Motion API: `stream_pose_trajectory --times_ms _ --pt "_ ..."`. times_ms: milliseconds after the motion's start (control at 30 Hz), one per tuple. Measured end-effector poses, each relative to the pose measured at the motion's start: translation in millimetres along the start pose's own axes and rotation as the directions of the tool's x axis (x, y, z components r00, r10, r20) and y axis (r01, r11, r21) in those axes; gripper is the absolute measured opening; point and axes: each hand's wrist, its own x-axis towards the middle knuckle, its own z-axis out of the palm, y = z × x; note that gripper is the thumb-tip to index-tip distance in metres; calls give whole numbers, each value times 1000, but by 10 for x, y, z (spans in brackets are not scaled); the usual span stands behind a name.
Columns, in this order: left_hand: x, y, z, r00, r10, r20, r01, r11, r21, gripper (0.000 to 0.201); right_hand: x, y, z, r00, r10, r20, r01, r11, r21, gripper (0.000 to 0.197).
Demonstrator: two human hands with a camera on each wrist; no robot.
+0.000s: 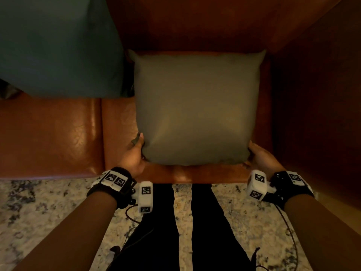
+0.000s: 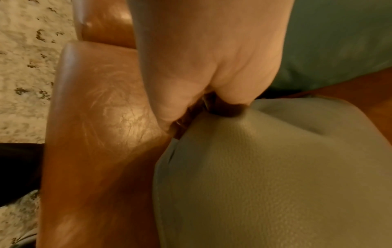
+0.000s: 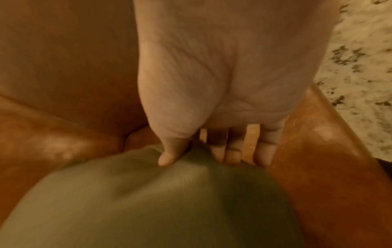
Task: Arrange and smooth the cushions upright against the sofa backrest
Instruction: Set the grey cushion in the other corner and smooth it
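Both hands' fingers, left hand (image 1: pixel 134 155) and right hand (image 1: pixel 261 159), clamp the olive cushion's (image 1: pixel 197 108) near corners.

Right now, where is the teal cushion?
In the head view the teal cushion leans on the sofa backrest at upper left, just left of the grey-green cushion that both hands hold.
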Motion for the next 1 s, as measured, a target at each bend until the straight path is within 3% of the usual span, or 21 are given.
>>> stream_pose_trajectory --times_ms 67,167,200,267,367,433,533,700,733,800,833,900,933,1000 --pt "22 3 16 999 0 -49 4 997 76 31 36 3 36 999 -20 -38 15 993 -121 46" --pt "45 22 2 992 40 -117 5 934 358 53 105 -9 78 994 -93 -65 54 891 -450 101" --pt "16 43 -6 993 53 -102 -3 899 438 58 116 -23 82 991 -103 -86 47 869 -493 110" --pt "-14 21 -57 998 21 -63 10 887 461 61 120 10 62 987 -60 -148 -5 915 -404 88" --pt "-15 -56 -247 986 -96 -139 123 971 204 48 50 156 -7 987 10 -159 -16 999 -38 56" --pt "-46 -60 -365 980 -146 -133 151 988 22 41 22 275 -84 992 -34 -122 56 982 179 43" --pt "-108 -37 -407 992 -123 -35 124 992 28 36 -40 380 -187 987 -110 -116 142 939 313 20" --pt "-144 25 -334 997 -59 51 57 998 34 27 -84 336 -141 987 -154 -46 161 929 335 18" --pt "-138 24 -329 998 -55 33 53 997 64 26 -98 322 -129 987 -154 -32 157 935 319 27" --pt "-115 14 -352 998 -65 -3 65 985 160 22 -69 333 -133 987 -159 -18 159 960 230 62" --pt "-121 15 -357 998 -55 -17 57 969 239 20 -49 344 -137 983 -179 -42 183 972 145 68" --pt "-80 7 -426 998 5 -60 22 900 434 18 17 361 -127 962 -251 -111 236 962 -138 49" --pt "-81 15 -450 997 42 -68 1 850 527 18 64 357 -126 947 -284 -148 225 919 -325 36" --pt "-136 51 -483 992 101 -75 -29 764 644 26 151 357 -152 931 -292 -217 88 759 -645 40"
